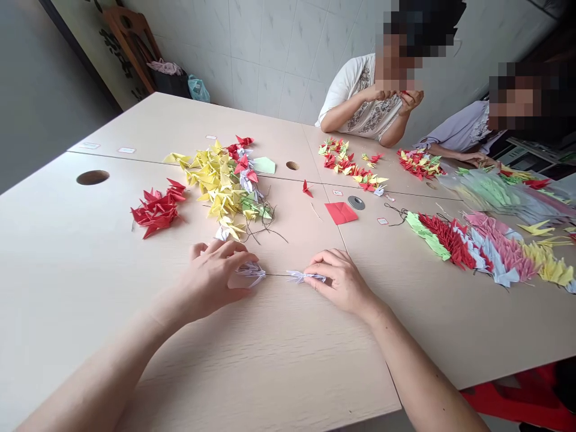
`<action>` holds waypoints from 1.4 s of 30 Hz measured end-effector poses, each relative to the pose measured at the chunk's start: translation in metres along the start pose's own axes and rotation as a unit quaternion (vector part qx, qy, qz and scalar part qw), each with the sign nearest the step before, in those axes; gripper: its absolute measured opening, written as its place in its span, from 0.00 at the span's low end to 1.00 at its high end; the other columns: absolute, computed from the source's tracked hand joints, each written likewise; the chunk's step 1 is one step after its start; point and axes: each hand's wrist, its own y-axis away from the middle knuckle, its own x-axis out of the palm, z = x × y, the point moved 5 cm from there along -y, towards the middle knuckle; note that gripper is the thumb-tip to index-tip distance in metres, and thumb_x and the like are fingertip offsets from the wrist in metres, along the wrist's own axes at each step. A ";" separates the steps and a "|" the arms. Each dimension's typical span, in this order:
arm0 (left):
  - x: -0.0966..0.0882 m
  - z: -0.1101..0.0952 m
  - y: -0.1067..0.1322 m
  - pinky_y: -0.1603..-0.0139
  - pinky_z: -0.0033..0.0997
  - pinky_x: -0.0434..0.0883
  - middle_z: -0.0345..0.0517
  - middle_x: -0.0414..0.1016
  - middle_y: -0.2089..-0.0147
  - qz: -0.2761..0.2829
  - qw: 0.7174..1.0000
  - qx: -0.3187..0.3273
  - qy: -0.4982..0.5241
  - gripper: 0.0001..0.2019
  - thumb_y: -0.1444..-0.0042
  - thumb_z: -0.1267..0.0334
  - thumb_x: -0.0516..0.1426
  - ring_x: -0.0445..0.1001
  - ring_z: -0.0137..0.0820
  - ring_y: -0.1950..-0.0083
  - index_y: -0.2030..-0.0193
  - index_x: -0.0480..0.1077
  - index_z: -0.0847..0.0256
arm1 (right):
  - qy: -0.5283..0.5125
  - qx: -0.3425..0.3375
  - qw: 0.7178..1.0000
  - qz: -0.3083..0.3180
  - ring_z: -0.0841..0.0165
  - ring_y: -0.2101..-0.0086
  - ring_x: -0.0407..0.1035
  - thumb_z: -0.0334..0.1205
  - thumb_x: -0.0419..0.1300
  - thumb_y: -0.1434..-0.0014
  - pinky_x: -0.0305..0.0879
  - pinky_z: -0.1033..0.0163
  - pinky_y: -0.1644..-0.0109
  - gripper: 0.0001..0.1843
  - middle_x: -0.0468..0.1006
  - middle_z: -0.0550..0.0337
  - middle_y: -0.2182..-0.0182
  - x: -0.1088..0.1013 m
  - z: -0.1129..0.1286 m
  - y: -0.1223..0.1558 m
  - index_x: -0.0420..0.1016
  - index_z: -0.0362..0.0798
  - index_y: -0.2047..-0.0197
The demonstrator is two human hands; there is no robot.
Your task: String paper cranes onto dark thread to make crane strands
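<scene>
My left hand [218,269] curls over a bunch of pale lavender folded paper cranes [252,271] on the tabletop; its fingers hide part of it. To its right, my right hand [339,279] pinches a smaller bunch of pale paper cranes [315,277] between thumb and fingers. A thin dark line, apparently a thread, spans the gap between the bunches. Just beyond my left hand lie yellow paper cranes [220,186] with dark loose threads [265,225], and a pile of red paper cranes [157,207]. A single red crane [307,189] and a red paper square [341,213] lie farther off.
Two people sit across the wooden table [252,360], one person's hands [396,96] raised around something small and red. Strung cranes [490,246] and plastic bags [508,192] cover the right side. A metal ring [356,203] and a round table hole [92,177] are also visible.
</scene>
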 end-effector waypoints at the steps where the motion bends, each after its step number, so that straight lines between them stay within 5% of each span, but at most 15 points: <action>1: -0.001 0.000 0.000 0.52 0.43 0.57 0.43 0.74 0.50 0.002 1.000 0.005 0.006 0.17 0.51 0.58 0.62 0.70 0.42 0.49 0.52 0.72 0.46 | 0.000 0.000 1.000 0.001 0.66 0.60 0.68 0.38 0.61 0.39 0.60 0.57 0.53 0.04 0.75 0.58 0.64 0.000 0.000 0.000 0.79 0.52 0.64; 13: -0.002 -0.001 -0.002 0.54 0.40 0.58 0.41 0.77 0.59 -0.021 0.999 0.008 0.032 0.05 0.44 0.64 0.56 0.72 0.38 0.56 0.63 0.73 0.51 | -0.019 0.018 0.999 0.040 0.63 0.55 0.69 0.42 0.64 0.41 0.63 0.56 0.50 0.15 0.76 0.57 0.56 -0.012 0.018 -0.006 0.73 0.54 0.50; 27: 0.002 -0.003 -0.002 0.54 0.43 0.58 0.41 0.77 0.65 -0.020 0.999 0.010 0.022 0.09 0.45 0.66 0.54 0.72 0.37 0.60 0.64 0.75 0.51 | -0.034 0.000 0.995 0.088 0.66 0.55 0.68 0.30 0.63 0.44 0.62 0.57 0.50 0.06 0.75 0.61 0.58 0.002 0.030 -0.028 0.73 0.52 0.67; 42: 0.004 -0.013 -0.006 0.48 0.46 0.53 0.38 0.78 0.66 -0.033 0.999 0.026 0.023 0.07 0.41 0.60 0.55 0.72 0.37 0.58 0.65 0.75 0.50 | -0.111 0.005 0.991 0.071 0.69 0.62 0.69 0.36 0.59 0.38 0.61 0.61 0.53 0.06 0.77 0.62 0.67 0.006 0.025 -0.022 0.73 0.49 0.68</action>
